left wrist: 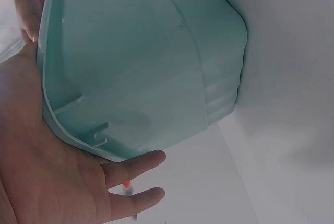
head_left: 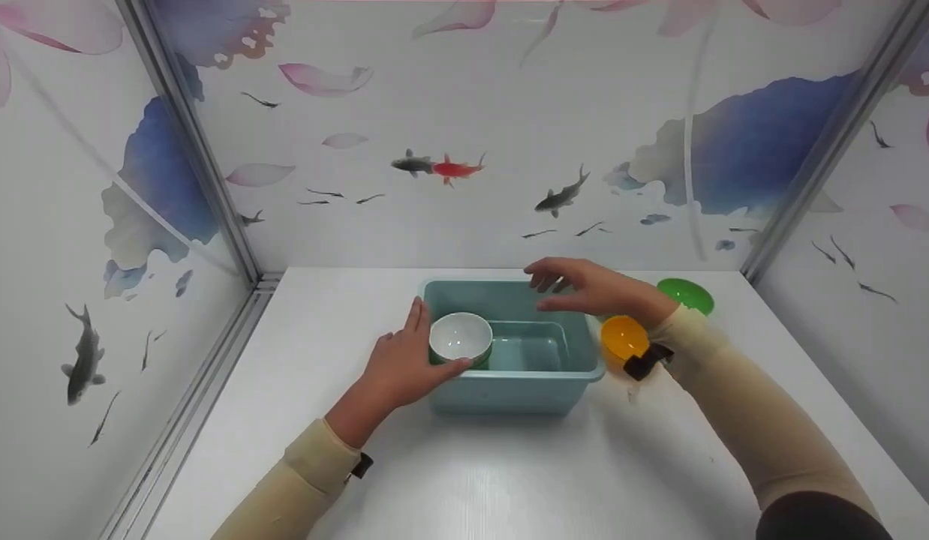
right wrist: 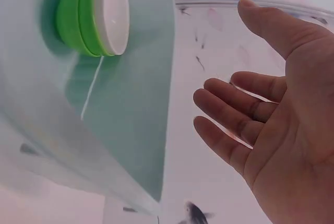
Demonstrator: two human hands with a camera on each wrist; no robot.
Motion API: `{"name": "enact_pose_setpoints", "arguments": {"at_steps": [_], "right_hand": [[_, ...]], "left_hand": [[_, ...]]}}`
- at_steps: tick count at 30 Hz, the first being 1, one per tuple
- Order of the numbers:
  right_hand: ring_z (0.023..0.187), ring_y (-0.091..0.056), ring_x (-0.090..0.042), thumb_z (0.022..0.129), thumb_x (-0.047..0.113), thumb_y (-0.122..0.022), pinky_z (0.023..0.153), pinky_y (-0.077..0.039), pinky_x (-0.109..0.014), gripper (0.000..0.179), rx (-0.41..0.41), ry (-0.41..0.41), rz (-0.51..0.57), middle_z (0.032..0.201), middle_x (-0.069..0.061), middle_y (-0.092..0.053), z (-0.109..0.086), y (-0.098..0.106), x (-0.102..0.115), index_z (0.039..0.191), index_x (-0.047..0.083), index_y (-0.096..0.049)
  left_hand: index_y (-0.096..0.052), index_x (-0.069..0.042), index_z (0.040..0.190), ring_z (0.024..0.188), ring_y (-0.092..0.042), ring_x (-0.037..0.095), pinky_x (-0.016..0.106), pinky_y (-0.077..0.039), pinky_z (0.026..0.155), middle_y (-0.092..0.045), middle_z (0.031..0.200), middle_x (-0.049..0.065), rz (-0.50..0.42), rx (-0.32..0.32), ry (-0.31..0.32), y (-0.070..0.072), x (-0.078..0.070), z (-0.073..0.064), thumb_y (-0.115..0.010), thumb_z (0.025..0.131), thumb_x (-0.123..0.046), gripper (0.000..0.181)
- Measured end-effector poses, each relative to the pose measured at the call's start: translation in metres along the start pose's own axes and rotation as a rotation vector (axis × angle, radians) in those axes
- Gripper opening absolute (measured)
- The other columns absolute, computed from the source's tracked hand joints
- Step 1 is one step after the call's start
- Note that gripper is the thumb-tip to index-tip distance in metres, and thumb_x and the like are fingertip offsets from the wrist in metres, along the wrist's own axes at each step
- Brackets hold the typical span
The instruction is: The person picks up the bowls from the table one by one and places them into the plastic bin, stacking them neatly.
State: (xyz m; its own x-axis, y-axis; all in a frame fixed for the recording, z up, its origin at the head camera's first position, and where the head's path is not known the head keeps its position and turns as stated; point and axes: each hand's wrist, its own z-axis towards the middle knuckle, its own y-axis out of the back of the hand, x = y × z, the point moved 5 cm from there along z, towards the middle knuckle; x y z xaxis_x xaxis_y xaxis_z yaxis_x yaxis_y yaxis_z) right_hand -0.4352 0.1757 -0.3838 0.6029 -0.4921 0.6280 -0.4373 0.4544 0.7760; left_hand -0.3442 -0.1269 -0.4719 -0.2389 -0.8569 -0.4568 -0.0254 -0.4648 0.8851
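Observation:
A light teal plastic basin point(head_left: 509, 394) stands on the table. My left hand point(head_left: 404, 367) lies against its left front corner, thumb at the front rim and fingers along the left side. In the left wrist view the straight fingers point(left wrist: 136, 167) reach along the outside of the basin wall. Inside, at the basin's left end, sits a white-lined bowl point(head_left: 461, 336) nested in green bowls point(right wrist: 73, 18). My right hand point(head_left: 592, 289) hovers over the basin's right back part, fingers spread and slightly bent, holding nothing.
Right of the basin is an orange bowl point(head_left: 623, 337), partly behind the right wrist. A green bowl point(head_left: 686, 294) lies farther back on the white table point(head_left: 494, 480). Printed panels point(head_left: 464, 225) enclose the table at the back and sides.

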Motion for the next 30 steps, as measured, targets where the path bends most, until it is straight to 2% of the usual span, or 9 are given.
{"name": "enact_pose_setpoints", "arguments": {"at_steps": [3, 8, 17, 23, 30], "right_hand": [[0.127, -0.067, -0.037, 0.105, 0.028, -0.08, 0.11, -0.054, -0.057, 0.056, -0.051, 0.015, 0.03, 0.136, -0.006, -0.072, -0.013, 0.006, -0.007, 0.155, 0.014, -0.061], [0.125, -0.068, -0.03, 0.106, 0.023, -0.078, 0.108, -0.055, -0.043, 0.049, -0.122, 0.024, 0.042, 0.135, -0.005, -0.073, -0.035, 0.012, -0.016, 0.152, 0.013, -0.064], [0.12, -0.07, -0.025, 0.108, 0.016, -0.075, 0.106, -0.052, -0.022, 0.042, -0.248, 0.006, 0.052, 0.133, -0.011, -0.074, -0.072, 0.02, -0.032, 0.148, 0.008, -0.066], [0.117, -0.07, -0.02, 0.108, 0.012, -0.074, 0.104, -0.052, -0.018, 0.04, -0.305, -0.019, 0.072, 0.128, -0.008, -0.075, -0.094, 0.022, -0.042, 0.146, 0.004, -0.066], [0.116, -0.069, -0.02, 0.109, 0.019, -0.074, 0.1, -0.053, -0.016, 0.04, -0.345, -0.109, 0.083, 0.13, -0.01, -0.074, -0.114, 0.023, -0.052, 0.147, 0.009, -0.066]], "left_hand": [[-0.01, -0.002, 0.177, 0.154, -0.05, 0.041, 0.065, -0.031, 0.127, -0.008, 0.185, 0.015, 0.0, -0.001, -0.007, 0.0, 0.0, 0.0, -0.063, 0.094, -0.083, 0.128], [-0.01, -0.002, 0.177, 0.154, -0.05, 0.04, 0.065, -0.032, 0.126, -0.007, 0.185, 0.014, 0.011, -0.002, -0.002, -0.001, 0.0, 0.001, -0.062, 0.094, -0.084, 0.127], [-0.011, -0.002, 0.177, 0.154, -0.049, 0.041, 0.065, -0.033, 0.126, -0.007, 0.185, 0.014, 0.002, 0.003, 0.006, 0.001, -0.001, -0.002, -0.061, 0.093, -0.087, 0.13], [-0.01, -0.003, 0.177, 0.155, -0.048, 0.04, 0.064, -0.031, 0.127, -0.007, 0.185, 0.014, 0.005, 0.006, 0.008, 0.0, -0.001, -0.002, -0.063, 0.094, -0.084, 0.127], [-0.011, -0.003, 0.177, 0.152, -0.051, 0.043, 0.064, -0.034, 0.125, -0.007, 0.186, 0.014, 0.017, 0.001, 0.006, -0.001, 0.001, -0.001, -0.062, 0.094, -0.085, 0.128]]}}
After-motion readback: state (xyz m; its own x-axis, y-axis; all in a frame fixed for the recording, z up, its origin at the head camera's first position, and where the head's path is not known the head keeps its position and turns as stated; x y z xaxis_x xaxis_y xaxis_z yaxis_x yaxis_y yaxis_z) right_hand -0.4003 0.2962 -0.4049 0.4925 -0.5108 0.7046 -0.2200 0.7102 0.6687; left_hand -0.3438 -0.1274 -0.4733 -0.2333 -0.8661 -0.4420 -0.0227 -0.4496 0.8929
